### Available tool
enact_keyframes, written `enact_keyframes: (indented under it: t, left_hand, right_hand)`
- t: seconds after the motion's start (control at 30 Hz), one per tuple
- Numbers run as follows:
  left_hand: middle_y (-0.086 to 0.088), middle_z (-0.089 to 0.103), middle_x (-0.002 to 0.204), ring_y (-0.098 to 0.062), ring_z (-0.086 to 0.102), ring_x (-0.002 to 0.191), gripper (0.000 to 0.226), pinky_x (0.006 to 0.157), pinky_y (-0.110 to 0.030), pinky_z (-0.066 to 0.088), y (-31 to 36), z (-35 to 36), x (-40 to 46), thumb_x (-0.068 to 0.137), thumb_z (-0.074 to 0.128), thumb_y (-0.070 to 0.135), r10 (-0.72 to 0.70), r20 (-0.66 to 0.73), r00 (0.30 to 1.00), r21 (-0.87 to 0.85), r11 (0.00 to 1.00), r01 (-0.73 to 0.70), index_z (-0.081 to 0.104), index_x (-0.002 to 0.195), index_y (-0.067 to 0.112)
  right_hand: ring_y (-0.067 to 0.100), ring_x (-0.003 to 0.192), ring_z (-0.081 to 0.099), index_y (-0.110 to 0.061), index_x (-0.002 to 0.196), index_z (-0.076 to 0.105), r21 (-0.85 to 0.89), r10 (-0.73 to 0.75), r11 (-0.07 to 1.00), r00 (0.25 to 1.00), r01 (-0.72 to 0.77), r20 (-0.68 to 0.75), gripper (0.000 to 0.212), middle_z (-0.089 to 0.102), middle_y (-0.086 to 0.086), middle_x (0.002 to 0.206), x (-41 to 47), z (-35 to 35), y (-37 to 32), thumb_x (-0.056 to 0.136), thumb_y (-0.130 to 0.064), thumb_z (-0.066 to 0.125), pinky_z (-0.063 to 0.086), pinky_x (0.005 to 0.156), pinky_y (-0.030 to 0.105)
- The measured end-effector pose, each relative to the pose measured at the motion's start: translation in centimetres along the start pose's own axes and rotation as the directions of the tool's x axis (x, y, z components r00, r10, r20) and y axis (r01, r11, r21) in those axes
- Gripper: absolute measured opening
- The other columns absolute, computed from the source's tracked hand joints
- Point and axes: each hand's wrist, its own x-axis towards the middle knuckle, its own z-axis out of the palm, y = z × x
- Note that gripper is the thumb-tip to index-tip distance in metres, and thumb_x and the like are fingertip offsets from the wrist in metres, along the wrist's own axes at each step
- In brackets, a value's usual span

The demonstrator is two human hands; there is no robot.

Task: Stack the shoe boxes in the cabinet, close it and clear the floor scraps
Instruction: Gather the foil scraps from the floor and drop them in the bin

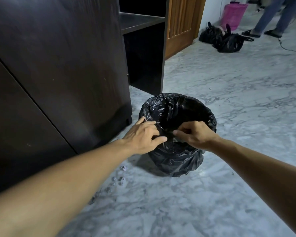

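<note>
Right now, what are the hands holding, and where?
Both hands, left hand and right hand, pinch the bin liner at its near rim, bunching the plastic.

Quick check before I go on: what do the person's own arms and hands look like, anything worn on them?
Both forearms are bare up to the frame edge, no sleeves visible. The left hand and right hand wear no gloves, and no watch, ring or wristband shows.

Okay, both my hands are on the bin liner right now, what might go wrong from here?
1. Both the left hand and right hand tug the near rim of the bin liner; the thin plastic may tear or slip into the bin.
2. Pulling toward you might tip the bin, which stands free on the floor.
3. The paper scraps lie under your left forearm, easy to overlook or scatter.
</note>
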Motion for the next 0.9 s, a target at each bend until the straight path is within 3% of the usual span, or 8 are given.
enact_keyframes:
  t: [0.1, 0.17, 0.23, 0.33, 0.43, 0.57, 0.67, 0.9]
  left_hand:
    - [0.003, 0.067, 0.111, -0.014, 0.049, 0.126, 0.043, 0.117, -0.038, 0.020, -0.9, -0.3, -0.7, 0.093, 0.051, 0.052, 0.036, 0.014, 0.999, 0.024, 0.999, -0.036, 0.070, 0.108, 0.016]
    - [0.003, 0.066, 0.100, -0.017, 0.054, 0.112, 0.042, 0.110, -0.034, 0.028, -1.2, -0.4, -0.7, 0.093, 0.050, 0.052, 0.042, 0.016, 0.999, 0.063, 0.997, -0.043, 0.070, 0.102, 0.016]
    - [0.001, 0.065, 0.099, -0.019, 0.054, 0.108, 0.042, 0.105, -0.031, 0.032, -1.2, -0.6, -0.9, 0.094, 0.048, 0.051, 0.048, 0.033, 0.998, 0.093, 0.994, -0.051, 0.069, 0.101, 0.015]
    - [0.000, 0.063, 0.117, -0.018, 0.045, 0.128, 0.042, 0.113, -0.033, 0.022, -1.3, -1.4, -1.9, 0.097, 0.045, 0.048, -0.003, 0.098, 0.995, 0.108, 0.994, -0.007, 0.065, 0.114, 0.015]
    - [-0.001, 0.037, 0.154, -0.014, 0.015, 0.149, 0.053, 0.121, -0.043, 0.006, -1.6, -2.8, -3.7, 0.099, 0.040, 0.050, -0.052, 0.168, 0.984, 0.131, 0.991, 0.030, 0.047, 0.141, 0.018]
    - [-0.002, 0.010, 0.163, -0.016, 0.006, 0.150, 0.069, 0.121, -0.046, 0.004, -2.9, -6.4, -6.7, 0.097, 0.040, 0.055, -0.147, 0.216, 0.965, 0.218, 0.971, 0.099, 0.021, 0.153, 0.021]
    - [-0.004, 0.011, 0.163, -0.020, 0.014, 0.149, 0.070, 0.121, -0.045, 0.008, -4.5, -9.1, -9.3, 0.096, 0.039, 0.058, -0.203, 0.257, 0.945, 0.314, 0.942, 0.117, 0.024, 0.152, 0.019]
    - [0.001, 0.039, 0.149, -0.025, 0.048, 0.129, 0.056, 0.101, -0.039, 0.043, -8.4, -11.4, -16.7, 0.091, 0.049, 0.055, -0.242, 0.290, 0.926, 0.463, 0.882, 0.086, 0.046, 0.136, 0.021]
  right_hand:
    - [0.009, 0.065, 0.064, -0.026, 0.085, 0.075, -0.147, -0.054, 0.986, 0.981, 0.082, 0.188, 0.046, 0.070, -0.007, 0.072, -1.6, -0.1, -0.6, 0.073, -0.069, 0.065, 0.052, 0.059, 0.028]
    - [0.011, 0.066, 0.064, -0.025, 0.091, 0.076, -0.246, -0.115, 0.956, 0.974, 0.162, 0.195, 0.040, 0.072, -0.008, 0.076, -2.0, 0.5, -0.5, 0.072, -0.059, 0.072, 0.051, 0.061, 0.028]
    - [0.005, 0.056, 0.055, -0.020, 0.087, 0.076, -0.242, -0.168, 0.948, 0.971, 0.207, 0.169, 0.026, 0.062, -0.015, 0.062, -2.1, 0.8, -1.0, 0.077, -0.045, 0.075, 0.040, 0.055, 0.019]
    - [0.002, 0.050, 0.045, -0.015, 0.084, 0.074, -0.236, -0.191, 0.945, 0.968, 0.225, 0.160, 0.024, 0.045, -0.019, 0.053, -2.4, 1.4, -2.4, 0.082, -0.039, 0.073, 0.026, 0.048, 0.009]
    - [0.013, 0.060, 0.052, -0.017, 0.092, 0.074, -0.304, -0.145, 0.932, 0.972, 0.197, 0.183, 0.032, 0.065, -0.007, 0.070, -2.4, 1.7, -3.7, 0.081, -0.046, 0.072, 0.037, 0.054, 0.018]
    - [0.018, 0.076, 0.062, -0.028, 0.105, 0.067, -0.590, -0.099, 0.781, 0.974, 0.204, 0.206, 0.052, 0.069, -0.004, 0.089, -1.2, 0.9, -6.9, 0.072, -0.068, 0.066, 0.047, 0.059, 0.024]
    - [0.017, 0.077, 0.057, -0.031, 0.109, 0.060, -0.643, -0.139, 0.726, 0.968, 0.242, 0.207, 0.047, 0.067, -0.002, 0.095, -0.3, 0.3, -10.6, 0.076, -0.064, 0.063, 0.043, 0.058, 0.025]
    - [0.024, 0.118, 0.055, -0.025, 0.136, 0.050, -0.589, -0.285, 0.638, 0.862, 0.497, 0.419, 0.059, 0.061, 0.003, 0.127, 0.5, 2.9, -19.3, 0.085, -0.053, 0.061, 0.047, 0.091, 0.035]
